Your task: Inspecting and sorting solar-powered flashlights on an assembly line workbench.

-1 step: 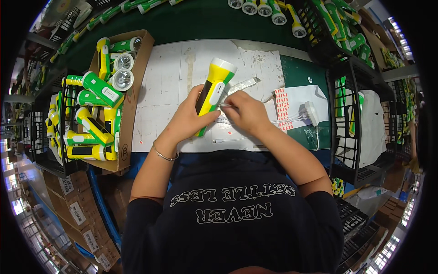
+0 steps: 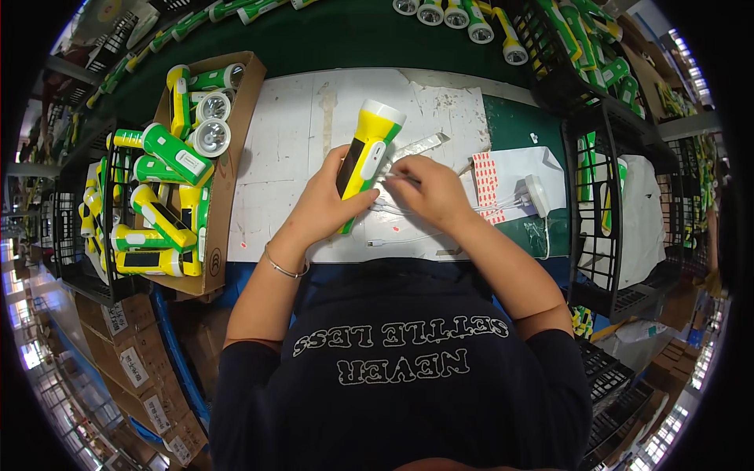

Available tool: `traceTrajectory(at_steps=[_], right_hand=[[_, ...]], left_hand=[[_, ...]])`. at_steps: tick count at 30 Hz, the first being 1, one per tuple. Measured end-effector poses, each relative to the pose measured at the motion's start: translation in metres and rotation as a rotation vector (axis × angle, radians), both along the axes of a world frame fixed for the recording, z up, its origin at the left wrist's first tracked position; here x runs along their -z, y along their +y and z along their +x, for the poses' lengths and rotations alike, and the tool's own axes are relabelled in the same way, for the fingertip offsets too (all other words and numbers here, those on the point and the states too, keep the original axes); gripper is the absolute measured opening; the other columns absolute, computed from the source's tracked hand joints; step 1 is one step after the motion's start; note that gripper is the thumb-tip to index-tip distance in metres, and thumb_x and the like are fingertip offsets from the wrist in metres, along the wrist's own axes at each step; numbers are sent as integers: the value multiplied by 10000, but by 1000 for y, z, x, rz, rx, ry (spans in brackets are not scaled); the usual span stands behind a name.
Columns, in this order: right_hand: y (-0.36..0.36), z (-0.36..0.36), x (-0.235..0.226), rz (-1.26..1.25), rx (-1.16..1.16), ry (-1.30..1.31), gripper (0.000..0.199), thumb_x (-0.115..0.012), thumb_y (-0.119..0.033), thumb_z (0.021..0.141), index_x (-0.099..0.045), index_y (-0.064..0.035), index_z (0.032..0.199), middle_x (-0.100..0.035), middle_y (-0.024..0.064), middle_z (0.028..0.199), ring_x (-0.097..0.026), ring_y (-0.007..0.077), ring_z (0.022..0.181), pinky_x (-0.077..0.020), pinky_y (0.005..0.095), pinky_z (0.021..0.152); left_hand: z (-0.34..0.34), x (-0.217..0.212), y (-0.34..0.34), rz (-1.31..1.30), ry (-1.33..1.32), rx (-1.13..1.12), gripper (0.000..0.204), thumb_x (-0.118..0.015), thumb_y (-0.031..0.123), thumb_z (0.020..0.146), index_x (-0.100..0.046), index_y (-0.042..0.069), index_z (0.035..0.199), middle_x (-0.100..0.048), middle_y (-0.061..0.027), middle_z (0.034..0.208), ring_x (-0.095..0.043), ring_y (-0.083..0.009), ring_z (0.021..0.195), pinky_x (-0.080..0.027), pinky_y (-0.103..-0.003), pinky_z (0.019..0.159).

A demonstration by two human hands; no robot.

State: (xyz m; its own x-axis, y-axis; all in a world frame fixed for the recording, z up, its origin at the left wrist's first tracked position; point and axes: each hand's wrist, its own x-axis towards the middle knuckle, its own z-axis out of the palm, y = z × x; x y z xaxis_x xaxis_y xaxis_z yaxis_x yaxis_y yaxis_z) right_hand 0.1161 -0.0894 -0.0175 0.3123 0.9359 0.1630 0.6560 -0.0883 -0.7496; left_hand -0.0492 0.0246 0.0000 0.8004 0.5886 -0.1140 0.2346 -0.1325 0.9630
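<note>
My left hand (image 2: 334, 196) is wrapped around a yellow and green flashlight (image 2: 371, 149). The flashlight slants upward, its white-rimmed head pointing away from me. A dark panel runs along its left side, and a light switch plate faces up. Just right of its body is my right hand (image 2: 428, 192), closed with the fingertips pinched together; what they hold, if anything, is too small to make out. White charging cables (image 2: 400, 210) pass beneath that hand. A clear, shiny plastic strip (image 2: 420, 147) lies beyond its fingers.
At left, a cardboard box (image 2: 236, 141) holds several flashlights, with a black crate beside it. A white charger (image 2: 536, 195) rests at right by a sheet of red stickers (image 2: 485, 184). Black crates (image 2: 613, 204) line the right side. More flashlights (image 2: 455, 17) stand along the back.
My right hand has drawn slightly to the right, away from the flashlight. My left hand keeps its hold, and the flashlight has barely shifted.
</note>
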Motion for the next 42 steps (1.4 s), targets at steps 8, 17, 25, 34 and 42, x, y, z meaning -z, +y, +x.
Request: traceTrajectory(at_steps=[8, 17, 25, 34, 42], right_hand=[[-4, 25, -30, -122, -18, 635, 169, -650, -133, 840, -634, 17, 917, -646, 31, 802, -573, 56, 715, -455, 196, 660], [-6, 24, -27, -245, 87, 849, 154, -658, -128, 831, -639, 12, 892, -646, 38, 750, -572, 59, 689, -447, 197, 667], [-14, 16, -34, -253, 56, 636, 169, -655, -153, 830, -637, 13, 860, -640, 28, 743, -559, 49, 681, -435, 188, 655], [-19, 15, -20, -207, 46, 487, 285, -671, -189, 825, -613, 0, 1030, -628, 50, 940, -573, 80, 850, -453, 212, 725], [-21, 17, -23, -266, 1, 531, 288, -646, -219, 846, -618, -6, 1039, -633, 34, 930, -566, 83, 840, -450, 225, 755]], left_hand=[[11, 2, -14, 139, 16, 15, 655, -704, 187, 723, -378, 8, 1263, -561, -188, 1091, -577, -286, 997, -452, -340, 865], [14, 0, -27, 646, 178, -60, 611, -684, 153, 745, -385, 40, 1267, -516, -165, 1036, -572, -335, 892, -492, -380, 730], [16, 3, -7, 706, 55, -258, 547, -669, 201, 770, -408, 44, 1224, -501, -173, 1024, -584, -367, 834, -500, -421, 684], [14, -18, -11, 727, 53, -262, 557, -688, 187, 754, -412, 45, 1217, -493, -169, 1017, -591, -361, 809, -508, -406, 670], [13, -29, -17, 679, 162, -200, 575, -682, 171, 753, -401, 23, 1233, -471, -179, 1036, -592, -352, 797, -513, -401, 656]])
